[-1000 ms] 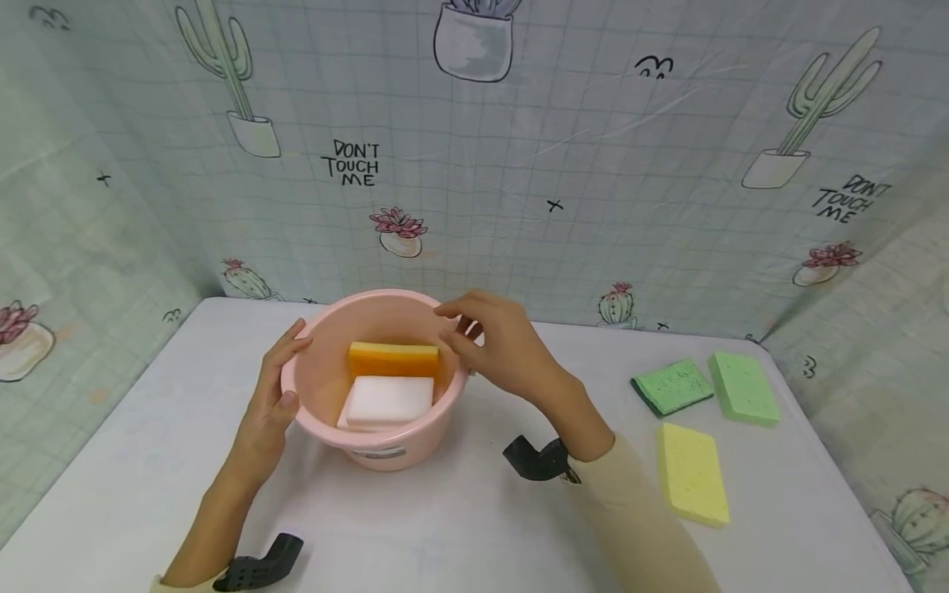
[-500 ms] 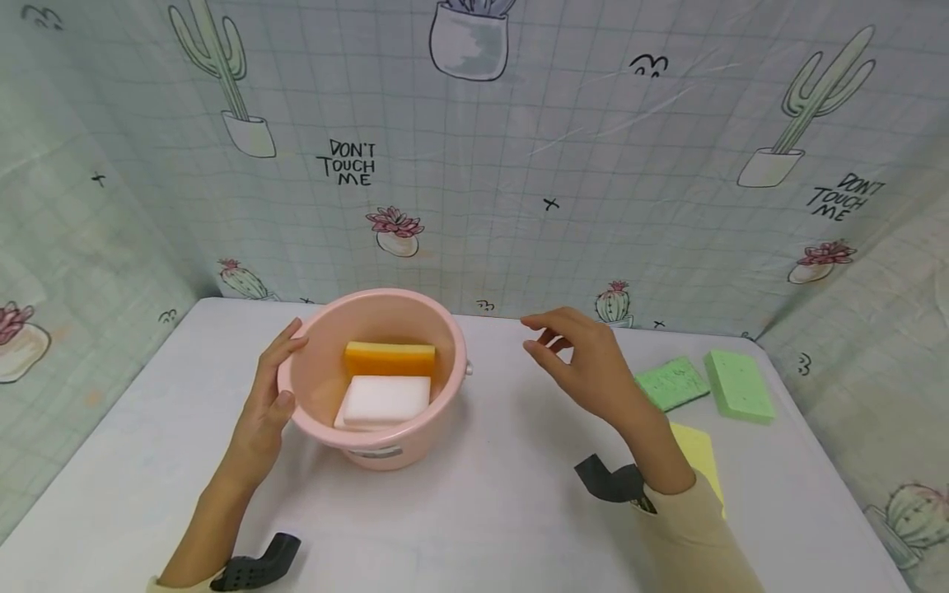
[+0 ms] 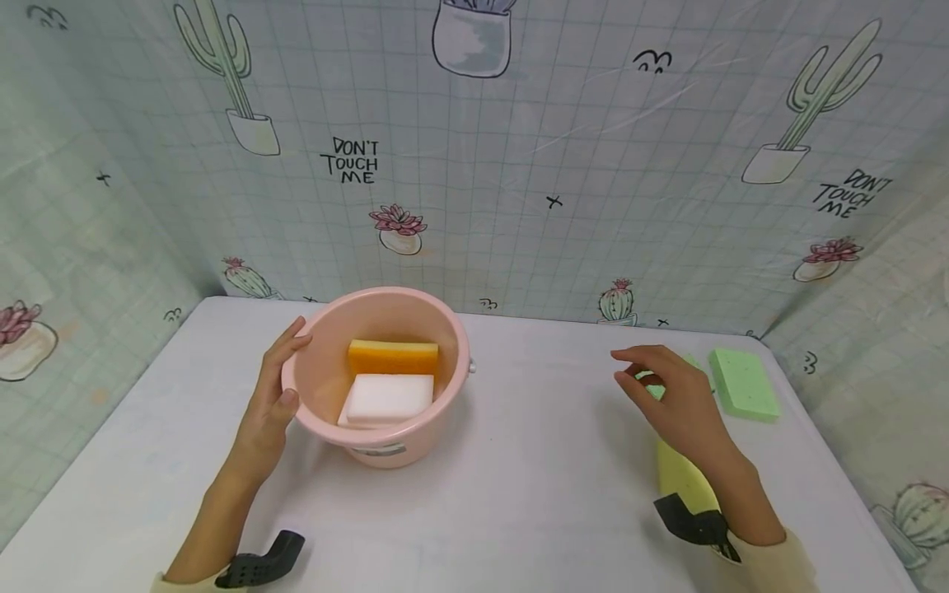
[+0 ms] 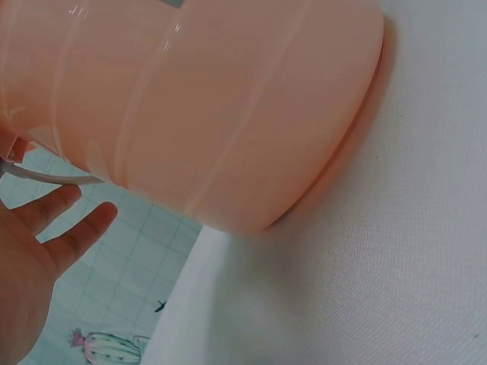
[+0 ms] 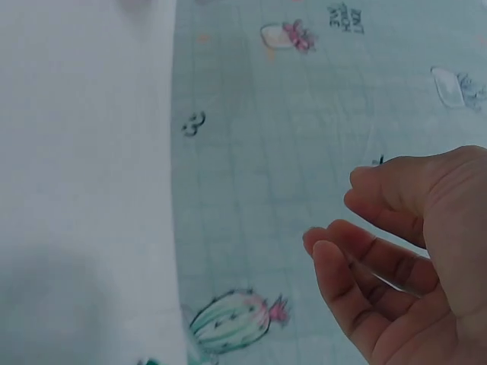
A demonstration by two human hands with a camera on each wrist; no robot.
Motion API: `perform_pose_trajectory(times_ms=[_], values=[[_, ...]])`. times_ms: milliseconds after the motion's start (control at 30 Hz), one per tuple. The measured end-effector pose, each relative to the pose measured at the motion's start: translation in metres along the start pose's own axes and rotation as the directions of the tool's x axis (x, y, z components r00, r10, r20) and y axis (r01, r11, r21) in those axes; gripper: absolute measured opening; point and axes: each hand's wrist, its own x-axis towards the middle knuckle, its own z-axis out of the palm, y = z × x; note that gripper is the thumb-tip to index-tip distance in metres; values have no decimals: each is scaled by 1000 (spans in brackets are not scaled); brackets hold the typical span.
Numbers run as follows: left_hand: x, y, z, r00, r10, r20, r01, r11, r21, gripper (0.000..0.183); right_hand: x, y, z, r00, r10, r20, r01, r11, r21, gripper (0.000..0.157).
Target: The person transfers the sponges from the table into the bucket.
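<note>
A pink bucket (image 3: 378, 301) stands on the left half of the table, with a yellow-orange sponge (image 3: 393, 357) and a white sponge block (image 3: 390, 397) inside. My left hand (image 3: 268, 403) rests against the bucket's left side, its fingertips at the rim. Two fingers (image 4: 87, 228) stretch out straight near the bucket's thin handle (image 4: 53, 179) in the left wrist view. My right hand (image 3: 678, 403) hovers over the right side, thumb and fingertips apart with nothing between them. Below it, partly hidden, are a green scouring sponge (image 3: 654, 387) and a yellow sponge (image 3: 682, 478).
A plain light-green sponge (image 3: 744, 385) lies at the far right of the white table (image 3: 511, 494). Cactus-printed cloth (image 3: 519, 165) hangs behind and on both sides. Each wrist carries a black mount (image 3: 259, 560).
My right hand has left the bucket's right rim and moved right, to above the green and yellow sponges. The left hand and the bucket have stayed in place.
</note>
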Motion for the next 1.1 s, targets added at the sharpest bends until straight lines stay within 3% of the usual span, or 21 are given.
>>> perform_pose_trajectory(times_ms=[467, 633, 800, 967, 1100], values=[[-1, 0, 0, 1000, -22, -17, 22, 1000, 2, 54, -52, 48, -15, 993, 110, 51, -110, 994, 13, 33], [-1, 0, 2, 999, -36, -29, 36, 999, 16, 56, -75, 64, -19, 990, 131, 44, -132, 991, 33, 34], [-1, 2, 1, 999, -43, -27, 44, 999, 20, 55, -95, 80, -23, 983, 184, 3, -184, 983, -17, 36], [0, 3, 2, 999, -45, -30, 46, 999, 16, 56, -107, 94, -28, 974, 228, -10, -228, 973, -24, 39], [-1, 2, 4, 998, -46, -35, 46, 999, 2, 56, -109, 99, -32, 980, 197, 11, -197, 980, 14, 42]])
